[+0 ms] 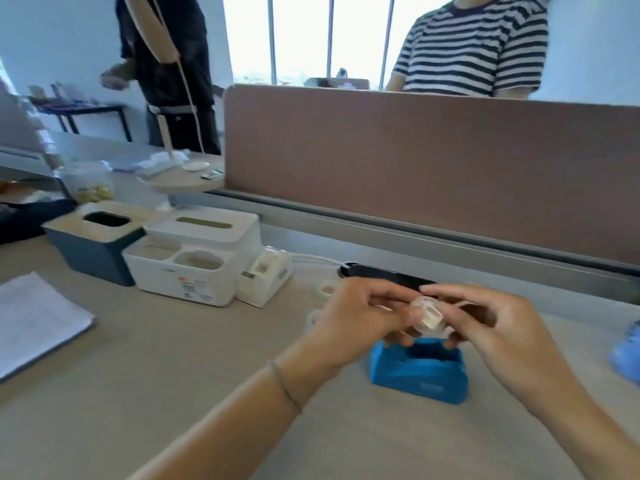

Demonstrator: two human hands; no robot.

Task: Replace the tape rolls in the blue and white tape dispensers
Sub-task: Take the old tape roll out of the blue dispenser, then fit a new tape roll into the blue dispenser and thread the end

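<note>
The blue tape dispenser (419, 370) stands on the desk in front of me, its top slot open. Just above it, my left hand (360, 318) and my right hand (498, 327) together pinch a small clear tape roll with its core (429, 317). The white tape dispenser (265, 277) sits farther left, against a white organizer. Two loose tape rolls lie on the desk behind my left hand, one (327, 289) near the dispenser and one (311, 317) partly hidden by my wrist.
A white desk organizer (194, 258) and a dark blue tissue box (93, 244) stand at the left. Papers (38, 320) lie at the far left. A brown partition (433, 168) closes the back of the desk. A blue object (627, 351) shows at the right edge. Two people stand behind.
</note>
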